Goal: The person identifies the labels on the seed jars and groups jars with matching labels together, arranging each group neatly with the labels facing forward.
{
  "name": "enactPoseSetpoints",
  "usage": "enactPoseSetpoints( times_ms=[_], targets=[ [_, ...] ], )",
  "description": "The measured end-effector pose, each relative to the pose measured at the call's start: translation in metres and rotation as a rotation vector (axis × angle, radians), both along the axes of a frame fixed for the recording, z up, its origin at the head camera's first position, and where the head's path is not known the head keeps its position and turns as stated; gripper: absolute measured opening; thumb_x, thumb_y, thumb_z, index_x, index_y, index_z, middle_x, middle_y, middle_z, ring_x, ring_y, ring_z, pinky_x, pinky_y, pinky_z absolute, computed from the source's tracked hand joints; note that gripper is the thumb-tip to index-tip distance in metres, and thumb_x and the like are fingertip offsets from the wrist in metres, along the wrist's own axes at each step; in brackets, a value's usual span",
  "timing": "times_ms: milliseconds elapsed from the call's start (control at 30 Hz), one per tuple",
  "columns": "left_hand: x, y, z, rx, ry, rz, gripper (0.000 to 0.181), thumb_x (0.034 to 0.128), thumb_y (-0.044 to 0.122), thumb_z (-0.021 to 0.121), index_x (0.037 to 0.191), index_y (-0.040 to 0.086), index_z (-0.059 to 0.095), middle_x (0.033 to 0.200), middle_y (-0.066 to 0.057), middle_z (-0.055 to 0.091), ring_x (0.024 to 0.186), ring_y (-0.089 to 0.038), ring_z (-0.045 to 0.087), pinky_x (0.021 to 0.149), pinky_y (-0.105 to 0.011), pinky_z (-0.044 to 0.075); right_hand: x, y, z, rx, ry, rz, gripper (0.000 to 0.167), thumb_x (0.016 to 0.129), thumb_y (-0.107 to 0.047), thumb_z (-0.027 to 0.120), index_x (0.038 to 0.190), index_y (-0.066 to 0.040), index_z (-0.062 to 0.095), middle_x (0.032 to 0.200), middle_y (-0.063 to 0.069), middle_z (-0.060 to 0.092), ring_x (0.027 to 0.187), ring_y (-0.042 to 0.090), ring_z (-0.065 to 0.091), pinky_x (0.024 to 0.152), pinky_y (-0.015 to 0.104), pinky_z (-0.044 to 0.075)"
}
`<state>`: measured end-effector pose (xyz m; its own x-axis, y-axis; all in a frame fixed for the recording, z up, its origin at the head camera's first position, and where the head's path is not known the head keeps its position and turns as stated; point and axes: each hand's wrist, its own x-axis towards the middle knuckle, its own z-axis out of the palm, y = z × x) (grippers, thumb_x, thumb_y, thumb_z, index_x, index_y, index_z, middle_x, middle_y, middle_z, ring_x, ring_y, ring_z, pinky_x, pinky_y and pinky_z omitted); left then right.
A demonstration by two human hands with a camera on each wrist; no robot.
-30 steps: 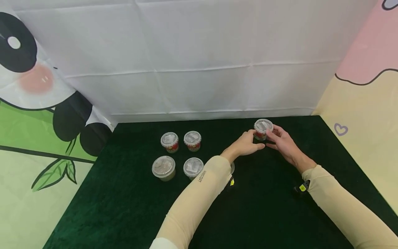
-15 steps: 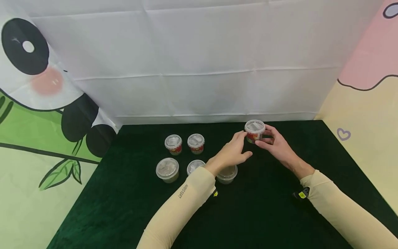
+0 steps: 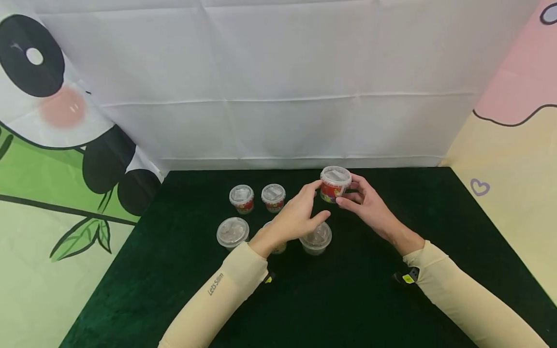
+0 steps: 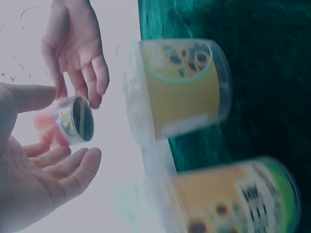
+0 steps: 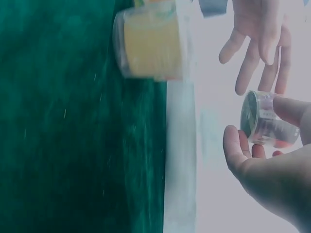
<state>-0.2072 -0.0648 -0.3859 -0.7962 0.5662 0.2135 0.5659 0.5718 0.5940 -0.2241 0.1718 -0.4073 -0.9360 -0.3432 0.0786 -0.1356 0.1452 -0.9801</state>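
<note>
A small lidded plastic cup (image 3: pixel 335 186) with a red label is held off the table at the back. My right hand (image 3: pixel 372 208) grips its right side between thumb and fingers, clear in the right wrist view, where the cup (image 5: pixel 269 119) lies across that hand. Extended fingers of my left hand (image 3: pixel 291 212) reach the cup's left side; whether they touch it I cannot tell. Its thumb stands apart. Below the left hand is a clear-lidded tub (image 3: pixel 316 239). Another tub (image 3: pixel 278 247) is mostly hidden by the left wrist.
Two similar red-label cups, a left one (image 3: pixel 241 198) and a right one (image 3: pixel 273 197), stand at the back. A wider tub (image 3: pixel 232 233) stands front left. The dark green tabletop (image 3: pixel 339 299) ends at a white cloth wall (image 3: pixel 278 96).
Both hands have moved left, the right one carrying the red-label cup with it. The cup looks raised higher and nearer. The left fingers have drawn away from their earlier hold on it.
</note>
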Motion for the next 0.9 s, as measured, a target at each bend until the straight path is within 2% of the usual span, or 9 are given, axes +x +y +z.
enactPoseSetpoints(
  times_ms=[100, 200, 300, 400, 567, 900],
  targets=[
    [0.002, -0.014, 0.001, 0.085, -0.048, -0.001, 0.068, 0.1022, 0.026, 0.063, 0.155, 0.006, 0.025, 0.153, -0.014, 0.039, 0.134, -0.032, 0.05, 0.106, -0.042, 0.046, 0.008, -0.008, 0.003, -0.034, -0.005, 0.044, 0.068, 0.102, -0.016, 0.063, 0.158, -0.012, 0.024, 0.141, 0.019, 0.041, 0.122, 0.029, 0.056, 0.097, 0.033, 0.053],
    [0.006, -0.026, 0.003, 0.203, -0.12, -0.001, 0.058, 0.1029, 0.022, 0.062, 0.15, 0.007, 0.031, 0.144, -0.012, 0.045, 0.125, -0.031, 0.055, 0.098, -0.042, 0.053, 0.015, -0.016, 0.006, -0.059, 0.0, 0.079, 0.065, 0.103, -0.015, 0.061, 0.157, -0.012, 0.026, 0.141, 0.018, 0.041, 0.119, 0.028, 0.058, 0.095, 0.032, 0.054],
    [0.01, -0.036, 0.004, 0.279, -0.171, 0.005, 0.052, 0.1035, 0.021, 0.061, 0.146, 0.008, 0.036, 0.136, -0.01, 0.049, 0.117, -0.026, 0.059, 0.09, -0.037, 0.056, 0.021, -0.023, 0.007, -0.063, 0.004, 0.114, 0.063, 0.103, -0.016, 0.061, 0.157, -0.013, 0.028, 0.143, 0.016, 0.041, 0.119, 0.028, 0.058, 0.096, 0.033, 0.053],
    [0.014, -0.044, 0.001, 0.301, -0.191, 0.016, 0.05, 0.1034, 0.022, 0.062, 0.146, 0.009, 0.038, 0.133, -0.008, 0.05, 0.112, -0.021, 0.06, 0.086, -0.032, 0.056, 0.026, -0.03, 0.007, -0.052, 0.006, 0.144, 0.062, 0.103, -0.016, 0.061, 0.156, -0.013, 0.03, 0.143, 0.016, 0.041, 0.118, 0.03, 0.057, 0.097, 0.032, 0.053],
    [0.019, -0.052, -0.005, 0.333, -0.219, 0.013, 0.052, 0.1026, 0.021, 0.063, 0.146, 0.01, 0.038, 0.133, -0.008, 0.05, 0.111, -0.021, 0.059, 0.086, -0.033, 0.056, 0.03, -0.036, 0.007, -0.014, 0.008, 0.169, 0.061, 0.104, -0.018, 0.062, 0.156, -0.012, 0.031, 0.142, 0.016, 0.042, 0.118, 0.031, 0.055, 0.097, 0.032, 0.053],
    [0.019, -0.053, -0.01, 0.375, -0.245, -0.005, 0.051, 0.1023, 0.019, 0.063, 0.145, 0.008, 0.039, 0.132, -0.011, 0.049, 0.112, -0.025, 0.059, 0.086, -0.037, 0.057, 0.028, -0.036, 0.007, 0.021, 0.009, 0.176, 0.061, 0.103, -0.019, 0.062, 0.156, -0.013, 0.032, 0.141, 0.015, 0.044, 0.12, 0.032, 0.055, 0.1, 0.043, 0.051]
  ],
)
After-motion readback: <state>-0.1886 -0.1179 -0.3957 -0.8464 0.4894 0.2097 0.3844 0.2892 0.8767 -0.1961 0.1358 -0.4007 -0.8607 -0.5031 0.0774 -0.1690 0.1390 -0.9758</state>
